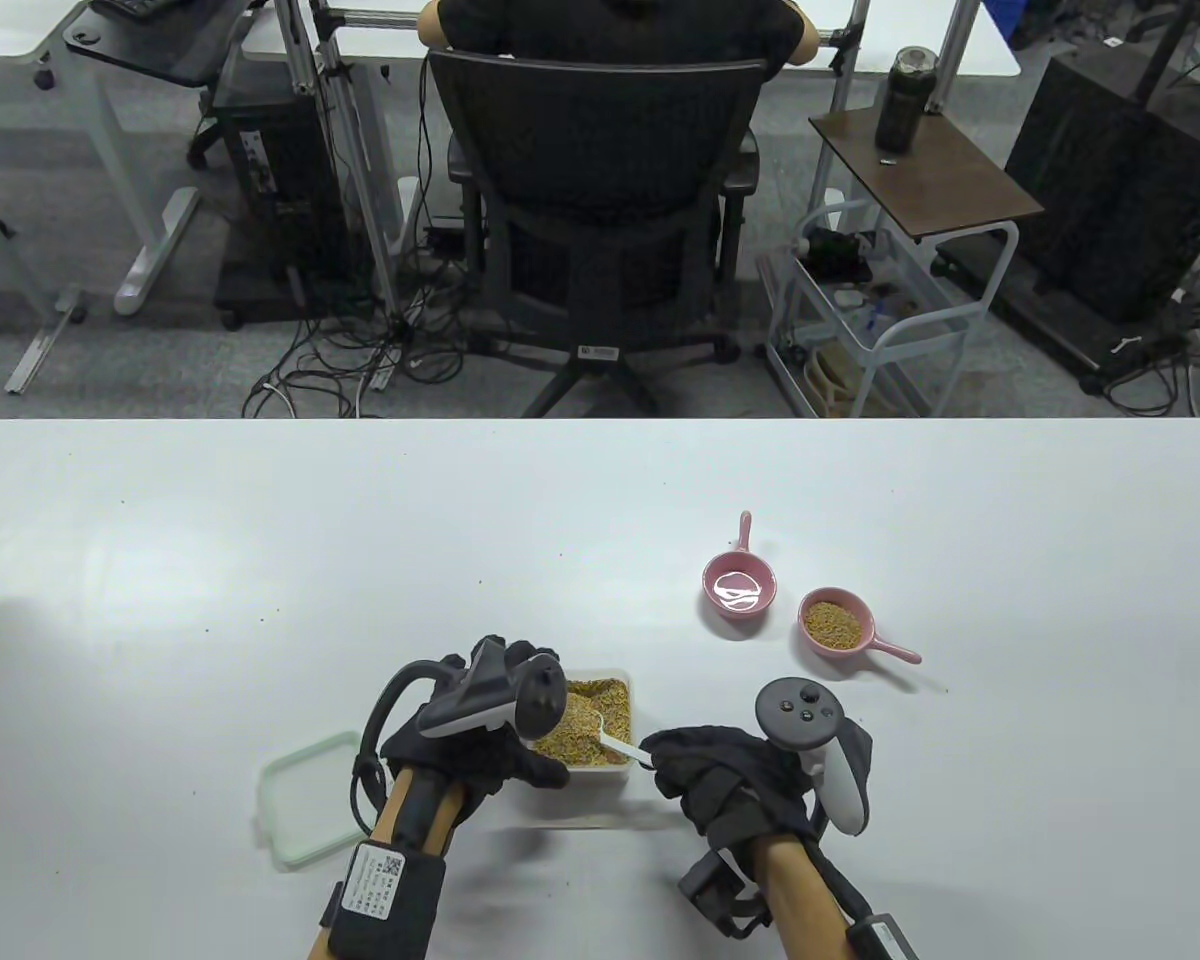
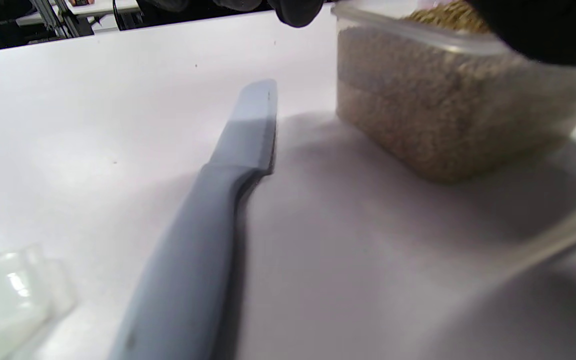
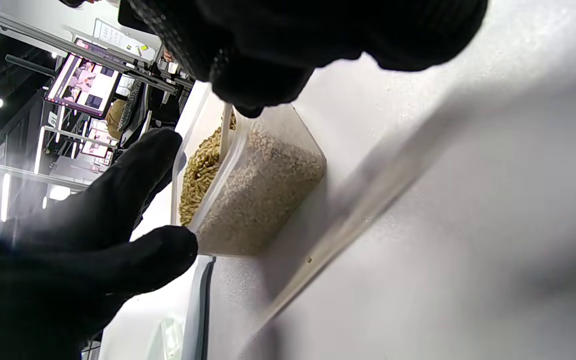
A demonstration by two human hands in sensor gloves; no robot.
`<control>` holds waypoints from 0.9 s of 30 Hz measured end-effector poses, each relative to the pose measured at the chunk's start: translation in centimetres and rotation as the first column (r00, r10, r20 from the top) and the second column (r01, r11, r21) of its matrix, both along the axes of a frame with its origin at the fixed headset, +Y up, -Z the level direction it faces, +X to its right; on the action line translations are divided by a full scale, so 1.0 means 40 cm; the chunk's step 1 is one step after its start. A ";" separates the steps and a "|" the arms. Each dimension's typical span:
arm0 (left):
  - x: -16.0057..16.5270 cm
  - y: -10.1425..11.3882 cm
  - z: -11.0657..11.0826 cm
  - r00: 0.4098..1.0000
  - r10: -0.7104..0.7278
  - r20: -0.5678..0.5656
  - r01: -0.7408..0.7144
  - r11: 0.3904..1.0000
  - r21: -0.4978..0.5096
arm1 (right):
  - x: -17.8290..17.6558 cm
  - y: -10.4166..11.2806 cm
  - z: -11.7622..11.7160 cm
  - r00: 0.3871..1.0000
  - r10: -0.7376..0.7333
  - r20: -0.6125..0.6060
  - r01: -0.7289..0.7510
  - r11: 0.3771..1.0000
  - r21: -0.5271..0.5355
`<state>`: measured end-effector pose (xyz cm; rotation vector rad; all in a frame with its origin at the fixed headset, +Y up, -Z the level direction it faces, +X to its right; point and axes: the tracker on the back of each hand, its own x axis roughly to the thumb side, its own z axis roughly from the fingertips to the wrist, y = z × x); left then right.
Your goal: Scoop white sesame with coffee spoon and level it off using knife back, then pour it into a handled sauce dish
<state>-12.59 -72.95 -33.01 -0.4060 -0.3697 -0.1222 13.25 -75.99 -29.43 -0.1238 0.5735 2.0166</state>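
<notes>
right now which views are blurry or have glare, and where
Table view: sharp; glare on the empty pink dish. Left wrist view: knife handle and lid blur close to the lens; the sesame container is soft. Right wrist view: the gloved left hand is blurred, the background monitors overexposed.

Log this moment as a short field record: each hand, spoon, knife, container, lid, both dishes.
left hand: steadies the sesame container
right hand: pinches the spoon handle
spoon: bowl down in the sesame
knife: flat on the table, untouched, beside the container
lid: off, left of the container
near pink dish: holds sesame
far pink dish: no sesame visible
</notes>
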 end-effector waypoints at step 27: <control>-0.112 -0.070 0.103 0.905 -0.190 -0.381 0.271 0.947 0.171 | 0.031 0.018 0.014 0.996 -0.086 0.023 0.084 0.995 0.055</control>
